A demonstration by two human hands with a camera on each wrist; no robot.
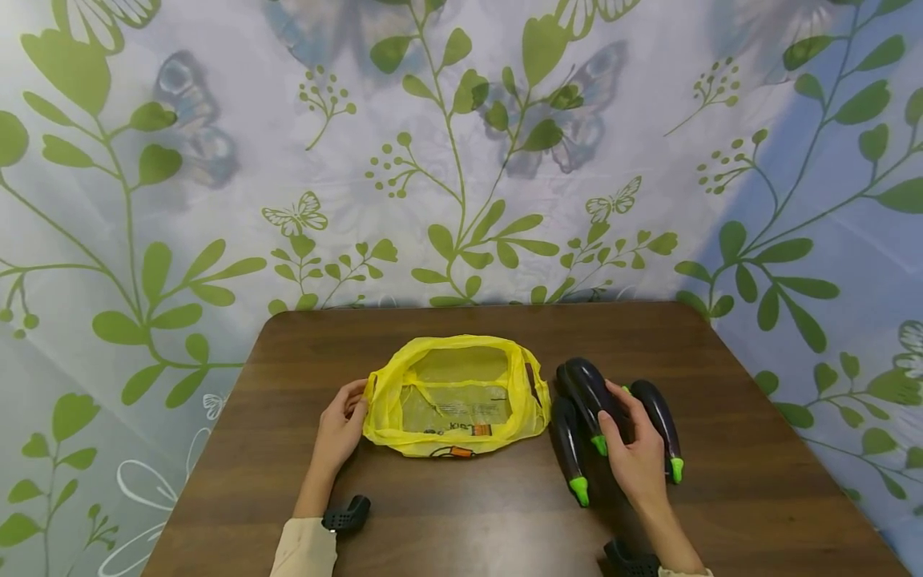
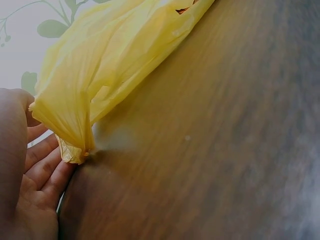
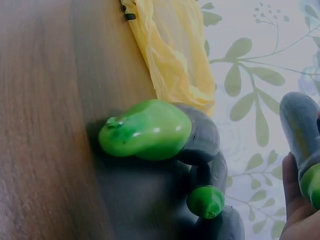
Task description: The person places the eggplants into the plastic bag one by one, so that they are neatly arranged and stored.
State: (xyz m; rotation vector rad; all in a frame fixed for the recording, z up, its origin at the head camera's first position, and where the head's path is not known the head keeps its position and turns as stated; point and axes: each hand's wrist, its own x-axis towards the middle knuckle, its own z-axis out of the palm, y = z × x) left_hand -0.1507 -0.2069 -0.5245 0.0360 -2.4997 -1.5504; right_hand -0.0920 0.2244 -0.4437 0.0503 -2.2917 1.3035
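I observed the left grip [image 1: 341, 429] pinching the left edge of a thin yellow plastic bag [image 1: 386, 413], its mouth spread wide. The right grip [image 1: 640, 461] held a glossy, dark purple eggplant [image 3: 299, 122], right of the bag. Similar green-tipped eggplants [image 1: 566, 441] lay close by on the brown wooden counter [image 1: 447, 521]. White, leaf-printed fabric [image 1: 461, 104] hung behind.

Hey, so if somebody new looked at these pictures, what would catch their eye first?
Probably the bright yellow bag, its mouth open near the middle of the table, with the left hand at its left side. Next come the glossy dark eggplants with vivid green caps, right of the bag, the right hand among them. The leafy backdrop behind also stands out.
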